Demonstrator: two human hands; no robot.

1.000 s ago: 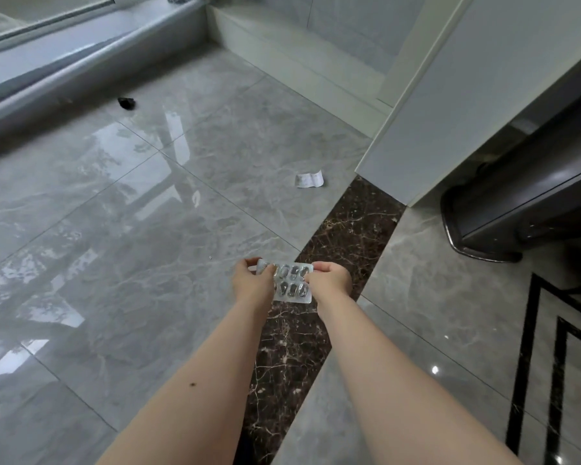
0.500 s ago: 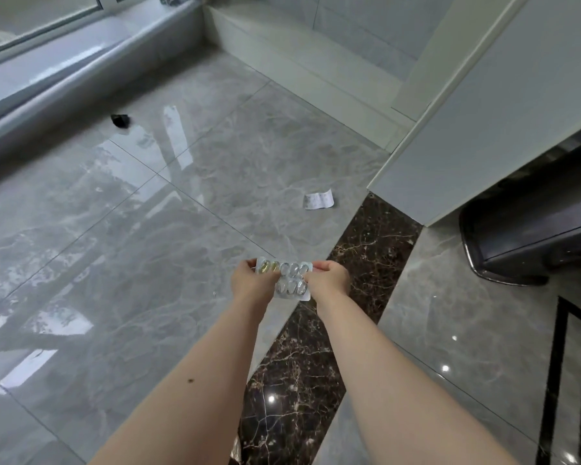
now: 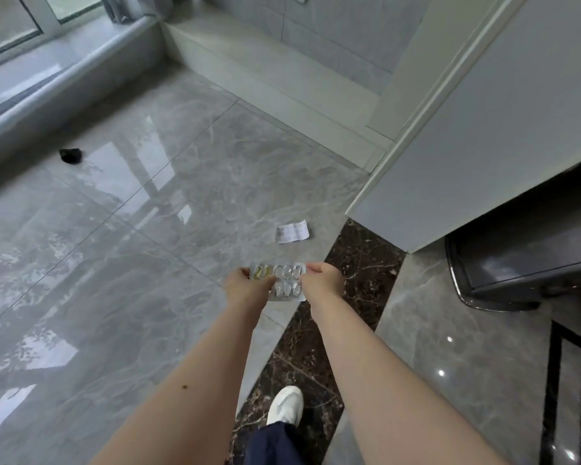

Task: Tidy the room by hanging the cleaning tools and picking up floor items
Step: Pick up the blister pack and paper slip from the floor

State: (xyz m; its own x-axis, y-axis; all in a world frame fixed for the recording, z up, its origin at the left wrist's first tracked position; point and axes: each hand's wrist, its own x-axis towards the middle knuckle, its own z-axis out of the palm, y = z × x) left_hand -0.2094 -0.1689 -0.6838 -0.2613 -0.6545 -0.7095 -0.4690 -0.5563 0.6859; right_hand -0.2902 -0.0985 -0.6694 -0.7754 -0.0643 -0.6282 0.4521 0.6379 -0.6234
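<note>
A silver pill blister pack (image 3: 282,280) is held in front of me, above the floor. My left hand (image 3: 244,286) pinches its left end and my right hand (image 3: 322,280) pinches its right end. One or two of its pockets at the left look yellowish; the others look clear. A small white slip of paper (image 3: 292,232) lies flat on the grey tiles just beyond my hands. Farther off to the left, a small black object (image 3: 70,156) lies on the floor near the window ledge.
A white door or panel (image 3: 483,129) stands at the right, with a dark cabinet base (image 3: 517,273) behind it. A raised window ledge (image 3: 64,78) runs along the left. A white step (image 3: 265,78) lines the far wall. My white shoe (image 3: 285,406) is on the dark marble strip.
The view has moved forward and tilted up, so the paper slip and black object sit lower in frame. Both hands still hold the blister pack. My white shoe has come into view.
</note>
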